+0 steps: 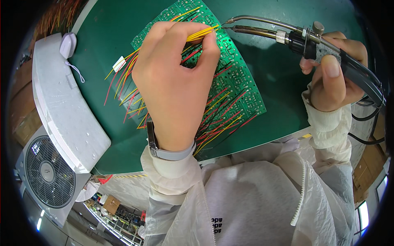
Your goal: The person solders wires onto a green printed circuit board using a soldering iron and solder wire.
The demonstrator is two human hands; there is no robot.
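A green circuit board lies on the table, with many thin red, yellow and black wires attached along it. Over its upper part, my left hand pinches a small bunch of yellow wires between thumb and forefinger, their ends pointing right. My right hand grips a soldering iron with a thin curved metal tube running above it. The iron's tip is beside the wire ends at the board's right edge; whether they touch I cannot tell. My left palm and wrist hide part of the board.
The green tabletop spreads around the board. A long white foam piece runs along the left edge, with a small white device on it. Beyond stands a box fan. Black cables hang at the right.
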